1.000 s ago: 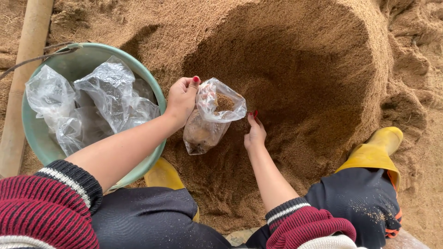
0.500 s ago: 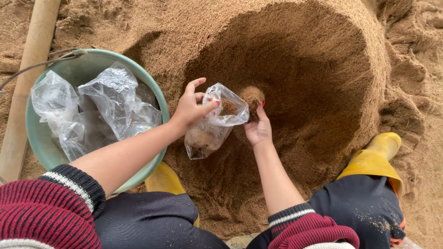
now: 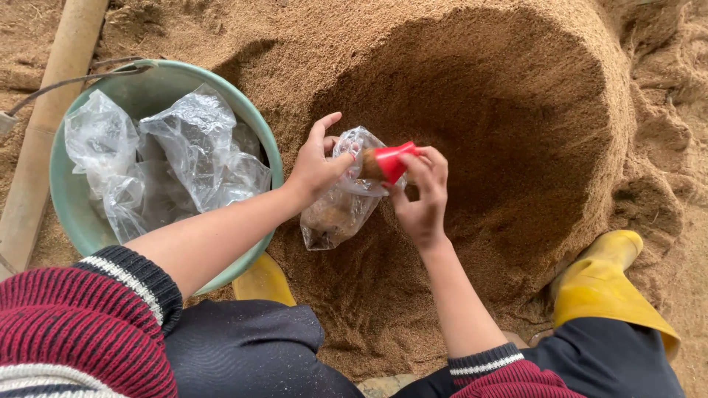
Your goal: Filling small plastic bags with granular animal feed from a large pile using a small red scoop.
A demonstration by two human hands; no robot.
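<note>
**A:** how far along does the bag filling look? the small clear plastic bag (image 3: 341,199) seems to have just a bit of brown stuff sitting in the bottom, most of it slack and see-through

**B:** yeah, early I'd say. The left hand (image 3: 318,163) pinches the bag's mouth, thumb and fingers curled on the rim with the index finger sticking up free. The right hand (image 3: 422,197) is closed around a little red scoop (image 3: 389,161), tipped right at the opening with a brown lump on it. The bag hangs over the hollow dug into the big sawdust pile (image 3: 479,110)

**A:** and what's left to do?

**B:** plenty, judging by the green tub (image 3: 74,214) to the left, it holds a bunch of crumpled clear bags (image 3: 173,151) that look empty, no print or labels on any that I can see

**A:** any signs around?

**B:** none visible, just a pale pole (image 3: 51,110) past the tub and yellow rubber boots (image 3: 605,287) at the pile's edge
</note>
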